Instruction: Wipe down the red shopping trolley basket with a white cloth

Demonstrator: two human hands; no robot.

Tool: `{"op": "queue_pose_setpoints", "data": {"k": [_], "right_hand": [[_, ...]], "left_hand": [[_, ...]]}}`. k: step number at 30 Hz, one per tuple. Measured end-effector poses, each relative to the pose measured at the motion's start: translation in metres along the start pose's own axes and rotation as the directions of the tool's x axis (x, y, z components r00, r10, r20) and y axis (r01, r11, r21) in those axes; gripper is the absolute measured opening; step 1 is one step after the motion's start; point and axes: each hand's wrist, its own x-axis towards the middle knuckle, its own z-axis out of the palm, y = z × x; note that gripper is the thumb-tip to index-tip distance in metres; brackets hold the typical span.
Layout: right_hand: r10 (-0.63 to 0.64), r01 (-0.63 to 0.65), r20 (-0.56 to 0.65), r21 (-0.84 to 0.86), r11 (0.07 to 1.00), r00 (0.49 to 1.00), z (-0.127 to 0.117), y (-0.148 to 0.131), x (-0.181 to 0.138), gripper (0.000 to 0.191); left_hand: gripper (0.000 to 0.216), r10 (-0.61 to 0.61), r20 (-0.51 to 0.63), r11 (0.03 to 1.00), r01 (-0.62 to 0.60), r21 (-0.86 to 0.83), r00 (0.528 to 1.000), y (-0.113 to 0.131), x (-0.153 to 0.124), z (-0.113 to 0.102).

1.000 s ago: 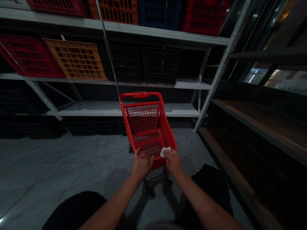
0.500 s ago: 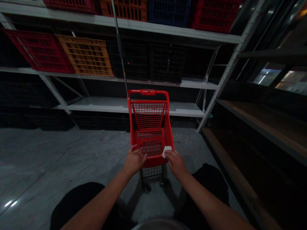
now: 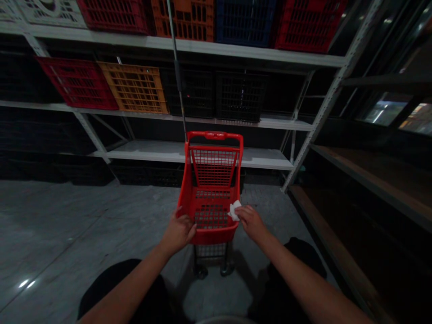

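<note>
A small red shopping cart [image 3: 212, 180] stands on the grey floor in front of me, handle at its far end. My left hand [image 3: 177, 231] grips the near left corner of the cart's rim. My right hand [image 3: 251, 221] pinches a small white cloth [image 3: 234, 209] against the near right part of the rim. The cart's basket holds nothing that I can see. A thin pole [image 3: 177, 67] rises behind the cart's handle.
Metal shelving [image 3: 189, 44] runs along the back with red, orange, blue and black crates [image 3: 135, 87]. Dark wooden shelves [image 3: 371, 171] line the right side. Grey floor [image 3: 67, 225] spreads to the left. My dark-clothed knees show at the bottom.
The cart has swung from an angled stance to face straight away from me. My left hand slid along the rim to its left corner. My right hand stays with the cloth on the right rim.
</note>
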Motion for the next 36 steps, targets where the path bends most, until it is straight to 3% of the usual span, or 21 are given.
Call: {"op": "queue_pose_setpoints", "data": {"k": [3, 6, 10, 14, 17, 19, 25, 28, 30, 33, 36], "right_hand": [[0.015, -0.014, -0.015, 0.062, 0.998, 1.000, 0.017, -0.025, -0.007, 0.024], [0.046, -0.043, -0.018, 0.124, 0.991, 0.999, 0.032, -0.048, -0.016, 0.024], [-0.012, 0.006, 0.046, 0.143, 0.990, 0.999, 0.035, -0.050, -0.014, 0.024], [-0.121, 0.109, 0.115, 0.103, 0.989, 0.986, 0.023, -0.016, 0.014, 0.022], [-0.065, 0.062, 0.062, 0.047, 0.997, 0.996, 0.021, 0.002, 0.038, 0.021], [-0.031, 0.029, 0.049, 0.032, 0.999, 0.998, 0.028, -0.005, 0.042, 0.021], [-0.116, 0.091, 0.181, 0.141, 0.986, 0.977, 0.062, -0.072, 0.011, 0.024], [-0.134, 0.110, 0.204, 0.128, 0.986, 0.970, 0.061, -0.064, 0.018, 0.025], [-0.080, 0.069, 0.180, 0.068, 0.995, 0.980, 0.052, -0.039, 0.035, 0.025], [0.096, -0.093, 0.079, -0.048, 0.995, 0.992, 0.041, -0.003, 0.058, 0.024], [0.207, -0.204, 0.021, -0.095, 0.974, 0.978, 0.047, -0.006, 0.062, 0.024]], "left_hand": [[0.027, -0.124, -0.086, 0.992, 0.127, 0.019, 0.988, 0.027, 0.008, 0.000], [0.028, -0.209, -0.079, 0.977, 0.205, -0.050, 0.975, 0.060, 0.017, 0.011], [0.035, -0.262, -0.105, 0.962, 0.252, -0.101, 0.959, 0.075, 0.019, 0.029], [0.032, -0.233, -0.166, 0.966, 0.209, -0.152, 0.958, 0.060, 0.010, 0.034], [0.033, -0.228, -0.204, 0.970, 0.204, -0.132, 0.952, 0.046, 0.003, 0.034], [0.033, -0.220, -0.225, 0.973, 0.197, -0.118, 0.949, 0.038, -0.001, 0.034], [0.031, -0.185, -0.220, 0.981, 0.166, -0.101, 0.958, 0.012, -0.009, 0.029], [0.031, -0.149, -0.206, 0.986, 0.130, -0.103, 0.967, 0.001, -0.008, 0.027], [0.032, -0.132, -0.199, 0.988, 0.112, -0.105, 0.971, -0.003, -0.005, 0.028], [0.032, -0.119, -0.194, 0.988, 0.097, -0.122, 0.974, -0.007, -0.002, 0.030], [0.032, -0.125, -0.174, 0.986, 0.102, -0.135, 0.977, -0.011, 0.001, 0.031]]}}
